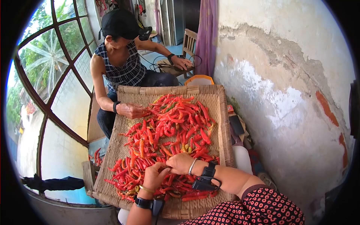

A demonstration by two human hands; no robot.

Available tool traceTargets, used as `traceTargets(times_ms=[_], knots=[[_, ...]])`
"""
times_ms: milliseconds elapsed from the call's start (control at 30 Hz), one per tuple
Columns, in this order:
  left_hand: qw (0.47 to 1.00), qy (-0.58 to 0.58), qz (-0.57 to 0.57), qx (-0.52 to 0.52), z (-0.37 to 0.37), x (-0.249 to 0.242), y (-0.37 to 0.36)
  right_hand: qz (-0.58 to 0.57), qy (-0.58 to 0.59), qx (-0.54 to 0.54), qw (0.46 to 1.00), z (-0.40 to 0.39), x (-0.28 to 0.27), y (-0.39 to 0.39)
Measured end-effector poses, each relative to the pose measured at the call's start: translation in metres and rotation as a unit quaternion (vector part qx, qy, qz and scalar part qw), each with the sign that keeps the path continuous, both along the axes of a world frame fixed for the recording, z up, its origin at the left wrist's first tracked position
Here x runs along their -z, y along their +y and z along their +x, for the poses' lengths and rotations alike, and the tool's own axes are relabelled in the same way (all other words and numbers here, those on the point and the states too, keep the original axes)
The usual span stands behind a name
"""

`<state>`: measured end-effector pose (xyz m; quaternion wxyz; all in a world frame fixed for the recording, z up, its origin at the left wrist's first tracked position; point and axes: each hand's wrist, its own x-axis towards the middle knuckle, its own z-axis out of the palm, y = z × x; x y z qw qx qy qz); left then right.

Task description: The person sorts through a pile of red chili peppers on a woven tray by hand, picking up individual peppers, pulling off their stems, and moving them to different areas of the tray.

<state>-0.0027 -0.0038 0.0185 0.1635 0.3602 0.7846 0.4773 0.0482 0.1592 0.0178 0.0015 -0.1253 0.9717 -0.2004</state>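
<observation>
Many red chili peppers (pixel 165 129), with a few green and yellowish ones among them, lie heaped on a square woven tray (pixel 228 138). Over the near part of the heap my left hand (pixel 154 177) and my right hand (pixel 181 163) meet. Both have their fingers curled and pinched together. Whatever is between the fingertips is hidden by the hands. Bracelets and black straps with small devices are on both wrists, and the device on my right wrist hangs just above the peppers.
Across the tray sits a person in a black cap (pixel 119 24), one hand (pixel 132 111) at the peppers, the other over a wooden chair (pixel 189 43) with cables. A window (pixel 56 75) stands left, a peeling wall (pixel 277 82) right. An orange-rimmed container (pixel 199 79) is behind the tray.
</observation>
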Motion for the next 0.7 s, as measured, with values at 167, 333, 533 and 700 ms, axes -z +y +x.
traceTargets(times_ms=[167,333,533,700], knots=[[0.998,-0.04,0.031,-0.027,0.001,-0.002,-0.001,-0.041,0.004,-0.007,0.999,0.003,-0.002,0.0],[0.987,-0.07,0.116,-0.091,-0.006,0.01,-0.006,-0.043,-0.03,0.006,0.999,0.002,-0.007,0.005],[0.943,-0.247,0.188,-0.122,-0.012,0.0,-0.01,-0.002,-0.107,-0.02,0.994,-0.004,0.002,0.011],[0.892,-0.305,0.293,-0.161,-0.034,0.002,-0.024,-0.027,-0.171,0.004,0.985,-0.004,-0.011,0.014]])
